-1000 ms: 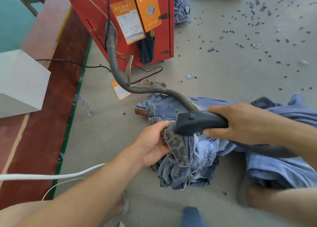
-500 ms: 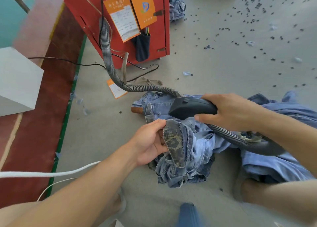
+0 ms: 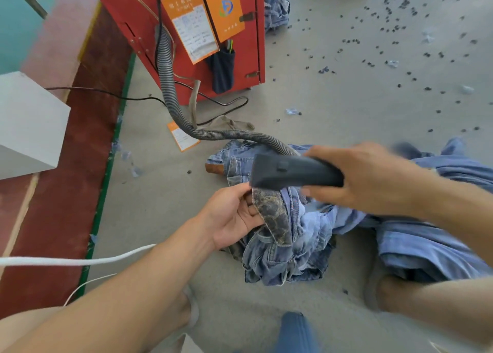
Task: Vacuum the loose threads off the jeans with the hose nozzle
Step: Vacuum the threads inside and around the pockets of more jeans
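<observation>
Denim jeans [image 3: 314, 235] lay bunched on the grey floor [image 3: 346, 91], just in front of the red cabinet [image 3: 186, 67]. Left hand [image 3: 234, 216] pinched a folded edge of the waist, thumb on top, fingers curled beneath; a camo-print lining [image 3: 272, 216] showed at that fold. Right hand [image 3: 373, 176] was wrapped round the black nozzle [image 3: 290, 171], grip firm, mouth pointing toward the cabinet's left side. Nozzle mouth sat just above the held fold, near the left thumb; touching or a shade apart, could not tell, the frame was blurred there. Ribbed hose [image 3: 170, 86] ran from the cabinet down to the floor and curved across the jeans to the nozzle. Dark scraps dotted the floor to the right of the cabinet. A white cord [image 3: 80, 260] crossed well in front of the cabinet, near the left forearm.

Judgement: step in hand was a pass along the held fold. To do it well, left hand should keep the fold taut and raised so the cloth does not get sucked into the mouth. Nozzle mouth should ride flat and close, drawn slowly along the seam and away from the thumb. Hose has slack enough; mind it does not drag the bunched leg. Turn the fold afterwards to expose fresh cloth. Loose threads were too small to see here.
</observation>
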A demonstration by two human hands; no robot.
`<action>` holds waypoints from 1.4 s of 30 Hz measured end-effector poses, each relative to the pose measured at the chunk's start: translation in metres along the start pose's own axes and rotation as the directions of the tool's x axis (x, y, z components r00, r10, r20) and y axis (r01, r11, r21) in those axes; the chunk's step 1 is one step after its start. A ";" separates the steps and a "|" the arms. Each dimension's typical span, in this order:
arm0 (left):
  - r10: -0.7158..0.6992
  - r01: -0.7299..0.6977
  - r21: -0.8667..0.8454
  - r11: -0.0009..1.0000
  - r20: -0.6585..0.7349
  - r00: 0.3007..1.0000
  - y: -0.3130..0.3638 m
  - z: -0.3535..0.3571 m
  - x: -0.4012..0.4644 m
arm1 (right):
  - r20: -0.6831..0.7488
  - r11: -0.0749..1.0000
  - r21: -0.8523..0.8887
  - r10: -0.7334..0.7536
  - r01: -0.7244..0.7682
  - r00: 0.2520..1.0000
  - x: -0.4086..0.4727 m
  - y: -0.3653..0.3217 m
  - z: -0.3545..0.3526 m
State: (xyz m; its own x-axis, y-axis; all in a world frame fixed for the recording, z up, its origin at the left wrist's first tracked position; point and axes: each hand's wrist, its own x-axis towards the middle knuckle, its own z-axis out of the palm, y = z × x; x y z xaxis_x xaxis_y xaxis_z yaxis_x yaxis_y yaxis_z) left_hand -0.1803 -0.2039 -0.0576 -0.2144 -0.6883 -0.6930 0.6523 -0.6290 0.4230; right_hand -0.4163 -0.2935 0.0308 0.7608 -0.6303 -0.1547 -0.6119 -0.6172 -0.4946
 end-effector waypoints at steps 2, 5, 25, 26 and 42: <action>0.016 -0.016 -0.029 0.999 -0.013 1.000 0.002 0.000 0.000 | -0.057 0.998 0.051 0.042 -0.039 0.997 -0.004 0.010 -0.015; 0.026 -0.028 -0.064 0.998 -0.025 0.999 0.004 -0.003 0.002 | 0.013 0.998 -0.018 0.063 -0.063 0.998 -0.008 0.016 -0.021; 0.226 -0.253 0.036 0.967 -0.580 0.783 0.017 -0.058 0.027 | 0.179 0.976 -0.174 0.159 -0.128 0.971 -0.018 0.077 -0.005; 0.234 -0.190 0.138 0.972 -0.630 0.740 0.010 -0.060 0.026 | 0.185 0.962 -0.244 0.168 -0.120 0.968 -0.019 0.079 0.001; 0.108 0.098 0.449 0.888 -0.411 0.905 -0.036 -0.064 0.040 | 0.298 0.870 -0.463 -0.028 0.170 0.954 -0.004 0.065 0.079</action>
State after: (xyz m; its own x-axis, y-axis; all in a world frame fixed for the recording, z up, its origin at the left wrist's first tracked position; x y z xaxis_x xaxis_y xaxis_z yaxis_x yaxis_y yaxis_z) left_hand -0.1658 -0.1854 -0.1384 0.1749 -0.5423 -0.8218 0.2314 -0.7886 0.5697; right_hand -0.4423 -0.2935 -0.0684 0.8076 -0.4439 -0.3882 -0.5028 -0.8623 -0.0601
